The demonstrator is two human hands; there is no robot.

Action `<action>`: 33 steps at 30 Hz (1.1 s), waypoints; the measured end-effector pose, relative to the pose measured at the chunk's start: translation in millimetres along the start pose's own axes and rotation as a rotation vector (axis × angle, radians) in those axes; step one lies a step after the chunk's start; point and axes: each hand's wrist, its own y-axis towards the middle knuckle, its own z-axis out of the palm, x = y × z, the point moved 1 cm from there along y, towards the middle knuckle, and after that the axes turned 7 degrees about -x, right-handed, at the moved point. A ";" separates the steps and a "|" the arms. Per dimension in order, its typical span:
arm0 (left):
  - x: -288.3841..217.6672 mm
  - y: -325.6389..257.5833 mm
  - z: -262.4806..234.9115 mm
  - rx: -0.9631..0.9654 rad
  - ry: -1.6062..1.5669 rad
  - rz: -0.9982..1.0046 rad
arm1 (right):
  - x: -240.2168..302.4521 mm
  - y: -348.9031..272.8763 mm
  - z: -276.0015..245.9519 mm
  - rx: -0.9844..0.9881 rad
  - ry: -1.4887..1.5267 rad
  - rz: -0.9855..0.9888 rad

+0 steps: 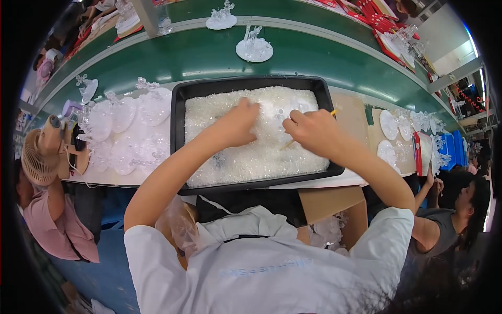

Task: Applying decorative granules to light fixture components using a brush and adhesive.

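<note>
fingers [253, 109] bent low over a black rectangular tray [178, 131] of glittering white granules [235, 167]

your left hand [236, 124] reaches into the left-centre of the tray, its fingers curled downward; you hide their tips, so i cannot tell whether they pinch anything. your right hand [314, 131] has thumb and fingers pinched together around a thin yellow stick-like tool [333, 112], which slants so that its pale lower end meets the granules. between your hands a flat, round, white piece [280, 109] lies among the granules, its edges hard to make out.

to the left of the tray, white discs topped with clear plastic figures [123, 114] crowd the table; a similar group [400, 128] stands to the right. ahead of you, a white oval-looking base with a clear figure [254, 49] sits on the green shelf [204, 57]. below the tray, an open brown cardboard box [329, 204] holds more white and clear pieces [327, 230].
</note>
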 end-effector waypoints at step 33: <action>-26.9 -68.0 -14.2 -0.049 -0.173 -0.148 | -20.5 38.0 -6.4 0.123 0.127 -0.009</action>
